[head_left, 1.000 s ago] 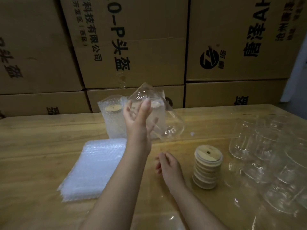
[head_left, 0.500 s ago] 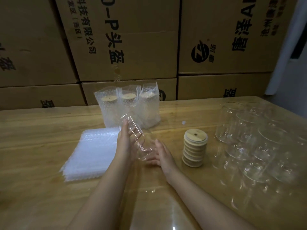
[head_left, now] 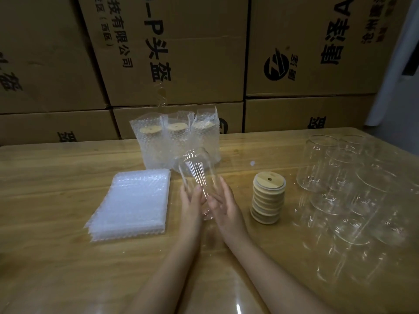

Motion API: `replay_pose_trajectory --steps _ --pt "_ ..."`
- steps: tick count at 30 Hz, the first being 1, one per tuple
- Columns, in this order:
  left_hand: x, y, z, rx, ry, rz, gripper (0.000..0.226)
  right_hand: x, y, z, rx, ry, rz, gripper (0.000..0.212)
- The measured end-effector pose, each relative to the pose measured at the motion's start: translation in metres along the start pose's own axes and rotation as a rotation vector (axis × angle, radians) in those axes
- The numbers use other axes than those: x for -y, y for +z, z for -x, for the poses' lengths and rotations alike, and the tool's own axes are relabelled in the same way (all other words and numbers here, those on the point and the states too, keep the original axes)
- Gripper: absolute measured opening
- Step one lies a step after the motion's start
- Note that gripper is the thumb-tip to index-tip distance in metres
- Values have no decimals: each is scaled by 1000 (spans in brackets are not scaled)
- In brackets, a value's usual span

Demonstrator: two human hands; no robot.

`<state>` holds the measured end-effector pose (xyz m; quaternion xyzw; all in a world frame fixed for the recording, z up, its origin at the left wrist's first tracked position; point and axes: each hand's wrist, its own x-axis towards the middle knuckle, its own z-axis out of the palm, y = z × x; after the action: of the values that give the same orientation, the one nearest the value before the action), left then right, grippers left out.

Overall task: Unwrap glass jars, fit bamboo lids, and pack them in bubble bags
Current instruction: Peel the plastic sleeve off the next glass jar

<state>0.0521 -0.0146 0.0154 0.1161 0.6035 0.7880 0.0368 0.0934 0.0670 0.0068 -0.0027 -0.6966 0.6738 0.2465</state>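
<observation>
Left hand [head_left: 192,206] and right hand [head_left: 225,206] cup one clear glass jar [head_left: 199,175] from opposite sides, fingers curled round its near end. The jar is tilted, far end raised, just left of the bamboo lid stack [head_left: 268,198].

- Lid stack: one column of round wooden discs; top disc has a hole; count unclear.
- Further left: one pile of flat bubble bags [head_left: 133,200].
- Behind-left: three bagged, lidded jars [head_left: 174,143].
- Right: clustered clear jars [head_left: 335,177]; outlines overlap, number indeterminate.

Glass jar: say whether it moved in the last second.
Yes: glass jar dropped from before the bagged jars to level with the lid stack.
</observation>
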Motion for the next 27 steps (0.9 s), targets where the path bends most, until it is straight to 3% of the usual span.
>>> replay_pose_trajectory --steps 5,11,13,19,23,27 --pt "2 -6 2 -26 72 -47 82 0 0 5 15 -323 438 52" --pt "5 -6 -2 17 129 -57 72 3 4 0 -14 -609 616 43" --pt "8 -6 -2 63 79 -20 67 3 4 -2 -26 -582 557 41" --pt "4 -4 1 167 -52 6 78 5 -2 -8 -65 -324 201 44" --pt "6 -5 2 130 20 32 66 13 -1 -8 13 -81 -180 52" --pt "0 -4 3 45 -3 86 65 6 -1 -6 86 -16 -66 56"
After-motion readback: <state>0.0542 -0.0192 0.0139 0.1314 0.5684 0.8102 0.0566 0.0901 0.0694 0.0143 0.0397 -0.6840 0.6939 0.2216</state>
